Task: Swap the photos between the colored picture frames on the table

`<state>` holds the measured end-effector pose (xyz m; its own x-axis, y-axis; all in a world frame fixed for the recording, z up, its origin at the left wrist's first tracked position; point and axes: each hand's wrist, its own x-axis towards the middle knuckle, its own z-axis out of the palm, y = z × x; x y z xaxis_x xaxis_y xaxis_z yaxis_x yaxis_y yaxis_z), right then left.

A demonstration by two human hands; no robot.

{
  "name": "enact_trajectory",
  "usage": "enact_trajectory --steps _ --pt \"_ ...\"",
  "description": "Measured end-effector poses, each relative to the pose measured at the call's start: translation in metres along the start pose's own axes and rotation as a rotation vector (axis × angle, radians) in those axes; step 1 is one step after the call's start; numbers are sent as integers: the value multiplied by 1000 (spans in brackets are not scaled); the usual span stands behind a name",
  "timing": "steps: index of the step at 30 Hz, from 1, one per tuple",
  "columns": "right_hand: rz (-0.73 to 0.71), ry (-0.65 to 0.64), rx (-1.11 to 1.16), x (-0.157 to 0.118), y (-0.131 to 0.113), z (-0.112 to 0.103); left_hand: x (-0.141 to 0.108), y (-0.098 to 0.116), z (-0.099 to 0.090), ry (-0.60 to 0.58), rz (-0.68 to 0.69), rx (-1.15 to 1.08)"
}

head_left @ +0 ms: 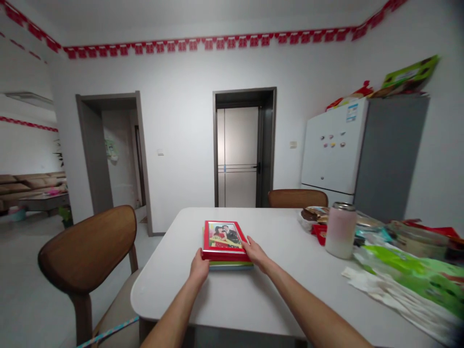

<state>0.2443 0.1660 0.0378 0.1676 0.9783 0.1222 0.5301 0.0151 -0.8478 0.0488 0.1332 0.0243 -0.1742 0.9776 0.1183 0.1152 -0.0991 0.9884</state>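
Observation:
A red photo frame (224,238) with a picture of two people lies face up on the white table (170,275). Beneath it, green and light blue edges (230,265) show; what kind of things these are I cannot make out. My left hand (199,268) grips the frame's near left corner, most of its fingers hidden under or behind the side. On the opposite side, my right hand (254,252) holds the right edge, thumb resting along the top rim. Whether the frame rests fully on the things below or is slightly raised I cannot tell.
To the right stand a pink-and-white can-shaped bottle (341,231), green plastic packaging (416,273), white cloth-like material (391,295) and a clear round container (420,239). A brown chair (90,246) is at the left, another chair (299,197) beyond the table. A fridge (333,150) stands at the back right.

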Motion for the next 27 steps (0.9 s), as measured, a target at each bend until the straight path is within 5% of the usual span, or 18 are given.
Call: enact_trajectory --steps 4,7,11,13,16,21,27 --pt "-57 102 -34 -10 -21 -7 -10 21 -11 104 40 -77" --pt "-343 128 215 -41 -62 -12 -24 64 -9 125 140 -168" --pt "-656 10 705 -89 -123 -22 -54 132 5 1 327 -324" --pt "-689 -48 836 -105 -139 -28 -69 153 11 -208 448 -542" --pt "-675 -82 898 -113 -142 -33 -81 158 15 -376 497 -703" --pt "-605 -90 903 -112 -127 -31 -82 144 18 -396 452 -755" --pt "-309 -156 1103 -108 -122 -28 -75 139 17 -311 138 -796"
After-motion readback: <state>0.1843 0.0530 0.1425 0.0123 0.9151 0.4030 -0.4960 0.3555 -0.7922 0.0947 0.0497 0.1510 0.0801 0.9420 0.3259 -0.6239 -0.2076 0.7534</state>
